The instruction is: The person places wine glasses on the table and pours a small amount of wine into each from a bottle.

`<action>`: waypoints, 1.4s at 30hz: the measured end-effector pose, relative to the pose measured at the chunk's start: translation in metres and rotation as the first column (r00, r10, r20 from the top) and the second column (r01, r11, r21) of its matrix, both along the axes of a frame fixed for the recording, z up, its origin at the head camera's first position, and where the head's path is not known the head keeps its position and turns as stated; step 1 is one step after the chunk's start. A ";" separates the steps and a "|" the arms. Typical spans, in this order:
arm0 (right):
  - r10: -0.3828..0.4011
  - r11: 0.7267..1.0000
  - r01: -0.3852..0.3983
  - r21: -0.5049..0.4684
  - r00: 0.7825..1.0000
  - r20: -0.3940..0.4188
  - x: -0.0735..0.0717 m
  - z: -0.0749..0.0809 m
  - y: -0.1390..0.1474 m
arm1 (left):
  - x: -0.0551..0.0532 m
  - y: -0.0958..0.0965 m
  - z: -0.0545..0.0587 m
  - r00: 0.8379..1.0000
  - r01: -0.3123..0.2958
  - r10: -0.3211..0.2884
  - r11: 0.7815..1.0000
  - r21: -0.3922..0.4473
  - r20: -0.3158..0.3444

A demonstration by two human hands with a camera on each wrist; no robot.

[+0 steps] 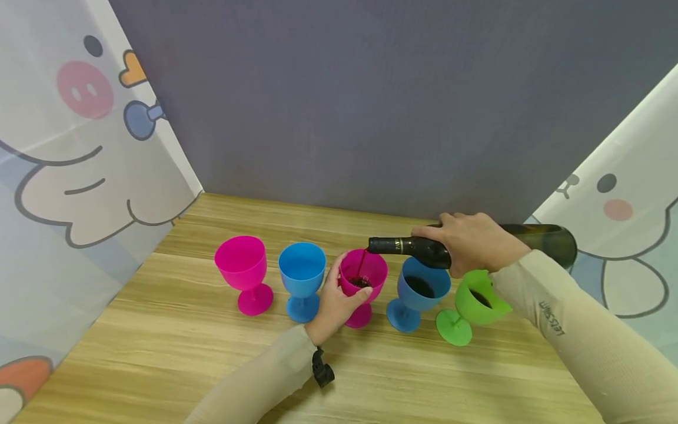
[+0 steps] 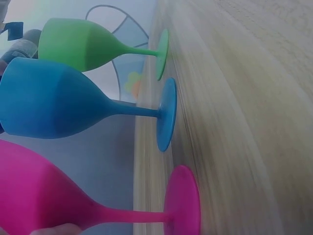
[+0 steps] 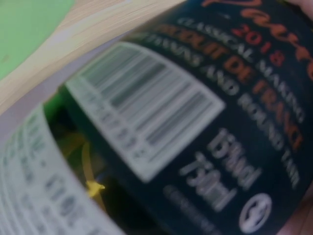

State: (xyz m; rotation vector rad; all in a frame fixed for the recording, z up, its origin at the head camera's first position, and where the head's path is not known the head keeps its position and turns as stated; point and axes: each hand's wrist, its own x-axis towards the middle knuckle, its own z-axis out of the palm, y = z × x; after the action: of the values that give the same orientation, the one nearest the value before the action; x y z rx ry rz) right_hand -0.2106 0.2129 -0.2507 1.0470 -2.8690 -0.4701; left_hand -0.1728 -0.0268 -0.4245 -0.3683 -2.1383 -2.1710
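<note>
In the head view my right hand (image 1: 474, 238) grips a dark wine bottle (image 1: 545, 241) lying almost level, its neck pointing left. A thin red stream runs from its mouth into a pink goblet (image 1: 378, 274), where dark red wine (image 1: 361, 282) covers the bottom. My left hand (image 1: 336, 300) holds that goblet round the bowl, thumb in front and fingers behind. Beneath the bottle's neck stands a blue goblet (image 1: 404, 316) with dark wine in it. A green goblet (image 1: 454, 328), also holding wine, is partly covered by my right sleeve. The bottle's label (image 3: 215, 98) fills the right wrist view.
Left of my left hand are another blue goblet (image 1: 302, 268) and another pink goblet (image 1: 241, 262), with no wine visible inside. All stand in a row on the wooden table (image 1: 159, 330). A grey panel (image 1: 344, 106) rises behind, flanked by cartoon-printed sheets (image 1: 79, 194).
</note>
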 end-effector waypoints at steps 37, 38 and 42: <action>-0.023 0.999 0.023 0.032 1.000 0.010 -0.003 0.007 0.000 | -0.002 0.002 0.003 0.999 0.018 -0.018 1.000 0.010 0.046; -0.025 0.999 0.025 0.033 1.000 0.011 -0.003 0.007 0.000 | -0.002 0.002 0.003 0.999 0.017 -0.018 1.000 0.011 0.043; -0.019 0.999 0.019 0.026 1.000 0.008 -0.003 0.005 0.000 | -0.002 0.002 0.001 0.999 0.012 -0.012 1.000 0.008 0.033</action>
State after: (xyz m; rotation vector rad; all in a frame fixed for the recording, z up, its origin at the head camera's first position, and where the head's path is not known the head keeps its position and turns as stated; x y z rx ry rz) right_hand -0.2138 0.2129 -0.2452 1.0282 -2.8900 -0.5072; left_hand -0.1748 -0.0246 -0.4234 -0.3478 -2.1492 -2.2073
